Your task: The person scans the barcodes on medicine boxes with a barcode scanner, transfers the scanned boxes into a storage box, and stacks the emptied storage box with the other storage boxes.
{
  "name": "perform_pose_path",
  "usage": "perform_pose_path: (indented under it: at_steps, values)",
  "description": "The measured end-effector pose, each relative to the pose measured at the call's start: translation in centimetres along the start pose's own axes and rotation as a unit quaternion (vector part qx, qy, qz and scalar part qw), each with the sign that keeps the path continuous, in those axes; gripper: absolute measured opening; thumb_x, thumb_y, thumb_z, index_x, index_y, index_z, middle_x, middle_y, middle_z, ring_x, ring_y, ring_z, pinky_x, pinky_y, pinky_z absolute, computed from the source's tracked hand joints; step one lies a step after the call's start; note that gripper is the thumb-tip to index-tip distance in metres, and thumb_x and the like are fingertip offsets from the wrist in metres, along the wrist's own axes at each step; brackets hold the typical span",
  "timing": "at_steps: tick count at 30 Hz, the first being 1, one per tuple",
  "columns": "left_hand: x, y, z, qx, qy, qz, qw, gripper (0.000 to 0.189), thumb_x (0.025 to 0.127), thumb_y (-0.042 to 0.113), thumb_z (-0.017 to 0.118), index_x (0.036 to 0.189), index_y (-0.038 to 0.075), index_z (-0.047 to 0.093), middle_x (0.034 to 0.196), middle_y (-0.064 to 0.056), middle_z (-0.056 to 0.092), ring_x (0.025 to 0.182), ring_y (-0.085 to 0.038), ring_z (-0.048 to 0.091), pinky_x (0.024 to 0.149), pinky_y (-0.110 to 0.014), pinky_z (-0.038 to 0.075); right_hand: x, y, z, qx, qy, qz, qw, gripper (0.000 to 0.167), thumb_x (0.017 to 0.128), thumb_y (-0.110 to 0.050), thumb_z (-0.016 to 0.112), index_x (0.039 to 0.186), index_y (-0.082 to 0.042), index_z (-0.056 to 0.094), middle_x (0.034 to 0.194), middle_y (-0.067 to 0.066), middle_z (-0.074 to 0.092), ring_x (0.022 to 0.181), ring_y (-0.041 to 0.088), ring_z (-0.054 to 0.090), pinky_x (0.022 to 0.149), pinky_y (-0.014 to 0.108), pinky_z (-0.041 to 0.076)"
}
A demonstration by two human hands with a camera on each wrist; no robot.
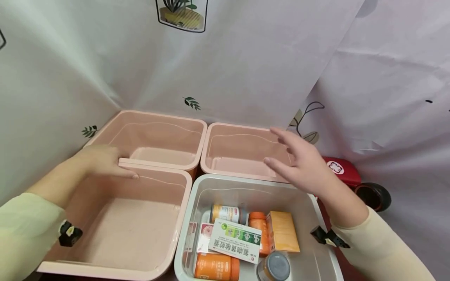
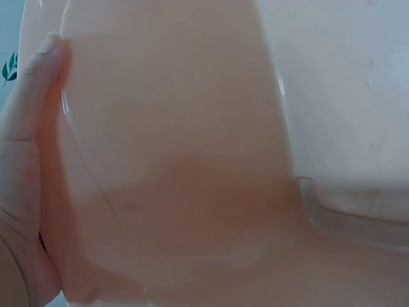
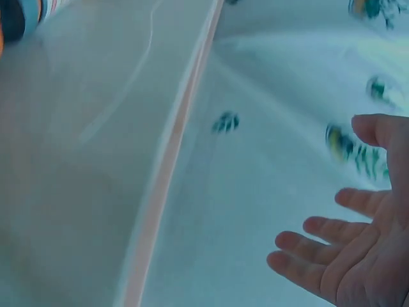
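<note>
Left hand (image 1: 100, 160): fingers flat on the far rim of the near pink bin (image 1: 116, 230). Right hand (image 1: 299, 162): spread, holding nothing, above the far right pink bin (image 1: 239, 150). Below it, grey bin (image 1: 197, 203) holds all medicine packs; three pink bins unfilled. Sorting appears unstarted.

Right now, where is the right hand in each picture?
Head: the right hand floats open right of centre, above the far-right pink bin.
Left wrist: not in it; only the left hand shows, against a pink bin wall.
Right wrist: the right hand sits bottom right, fingers spread.
Shared landmark: the leaf-print curtain.
</note>
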State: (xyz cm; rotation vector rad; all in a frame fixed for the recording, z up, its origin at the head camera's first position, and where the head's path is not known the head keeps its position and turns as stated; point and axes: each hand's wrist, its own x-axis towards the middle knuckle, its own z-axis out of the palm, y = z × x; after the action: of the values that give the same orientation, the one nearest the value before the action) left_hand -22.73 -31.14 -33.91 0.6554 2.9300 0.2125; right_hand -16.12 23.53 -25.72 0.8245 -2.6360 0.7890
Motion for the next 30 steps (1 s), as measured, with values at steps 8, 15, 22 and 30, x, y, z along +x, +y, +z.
perform_pose_path:
  at_steps: [8,15,22,30]
  values:
    - [-0.3,-0.2,0.9,0.005,0.026,-0.007,0.9996,0.057,0.079,0.072,0.081,0.1,0.02,0.075,0.081,0.011,0.066,0.073,-0.011,0.061,0.067,-0.042,0.05,0.0,-3.3,4.1,0.051,-0.026,-0.126,0.9903,0.055,0.094,-0.026,0.082,0.143,-0.009,0.065,0.141,0.005,0.067,0.122,0.023,0.065,0.098,0.05,0.056]
    - [-0.2,0.0,0.8,0.022,0.054,-0.007,0.9983,0.056,0.076,0.077,0.081,0.096,0.026,0.072,0.081,0.013,0.065,0.071,-0.011,0.058,0.065,-0.04,0.047,-0.9,-5.3,8.2,0.055,-0.179,-0.123,0.9745,0.044,0.098,-0.04,0.078,0.136,-0.019,0.071,0.125,-0.011,0.073,0.104,0.006,0.068,0.09,0.034,0.058]
    - [0.1,0.0,0.6,0.03,0.051,-0.003,0.9983,0.054,0.076,0.076,0.081,0.093,0.026,0.072,0.079,0.013,0.064,0.07,-0.011,0.058,0.065,-0.041,0.048,-1.3,-4.2,11.1,-0.028,-0.339,-0.077,0.9371,0.049,0.093,-0.051,0.079,0.133,-0.023,0.072,0.106,-0.012,0.074,0.088,0.003,0.066,0.082,0.033,0.057]
    - [0.1,-0.1,0.7,0.025,0.051,0.0,0.9984,0.054,0.076,0.074,0.083,0.096,0.025,0.075,0.082,0.013,0.066,0.072,-0.012,0.06,0.067,-0.043,0.05,-2.5,-4.1,12.6,-0.121,-0.481,0.033,0.868,0.073,0.068,-0.058,0.097,0.126,-0.028,0.065,0.09,-0.013,0.062,0.08,0.007,0.057,0.076,0.032,0.051]
